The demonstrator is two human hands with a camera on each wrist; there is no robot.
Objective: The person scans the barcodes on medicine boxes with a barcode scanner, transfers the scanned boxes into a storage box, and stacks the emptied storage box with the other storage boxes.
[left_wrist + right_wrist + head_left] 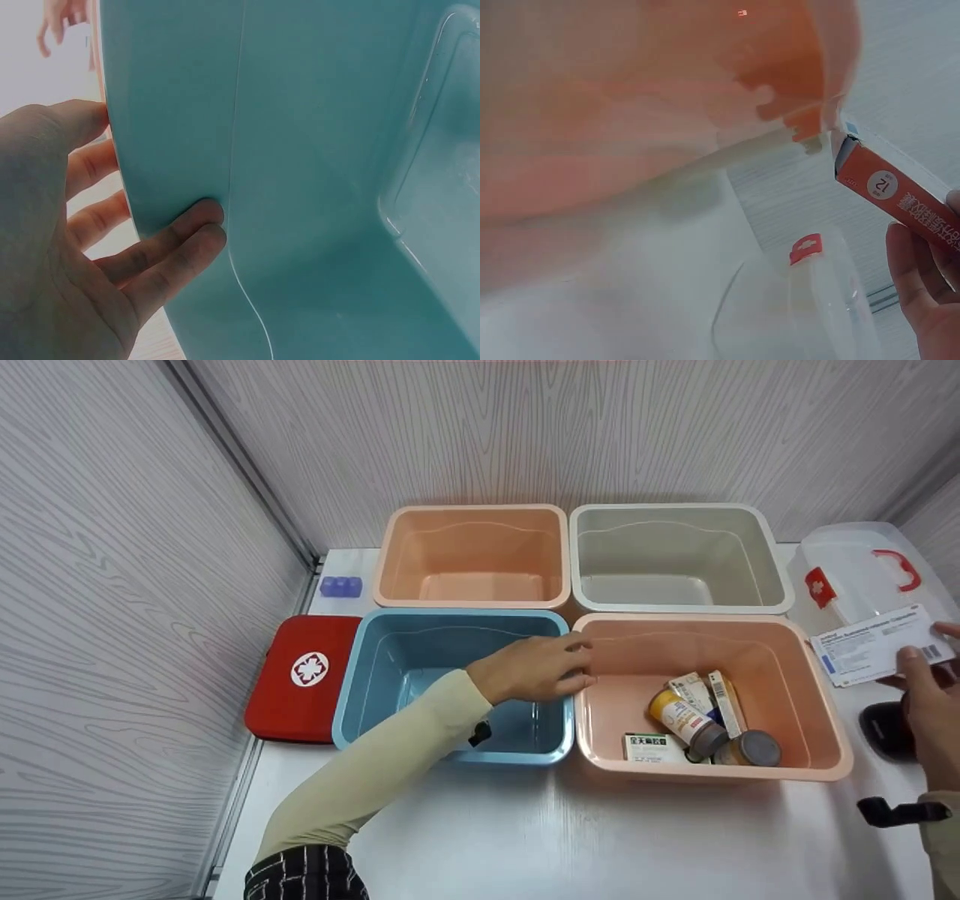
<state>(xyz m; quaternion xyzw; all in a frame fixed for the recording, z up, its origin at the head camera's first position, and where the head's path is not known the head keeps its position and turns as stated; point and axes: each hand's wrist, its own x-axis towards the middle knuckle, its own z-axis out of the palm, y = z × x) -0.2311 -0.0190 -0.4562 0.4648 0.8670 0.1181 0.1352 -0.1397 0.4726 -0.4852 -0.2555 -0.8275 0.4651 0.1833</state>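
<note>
My left hand (536, 667) is over the right rim of the blue bin (465, 615), fingers relaxed and bent slightly. In the left wrist view two of its fingers (187, 236) lie inside the blue wall, the others beyond the rim. At the far right my right hand (930, 720) holds a white medicine box (874, 645) by one end, beside the front peach bin (712, 772); the right wrist view shows the box's red side. Within that bin lie a yellow-and-white bottle (679, 716), a grey-lidded jar (760, 748) and several small medicine boxes (652, 748).
A red first-aid case (300, 705) lies left of the blue bin, with a purple pill organizer (341, 586) behind. Another peach bin (472, 604) and a grey bin (675, 607) stand along the back wall. A clear first-aid box (855, 570) and a black object (885, 731) are at right.
</note>
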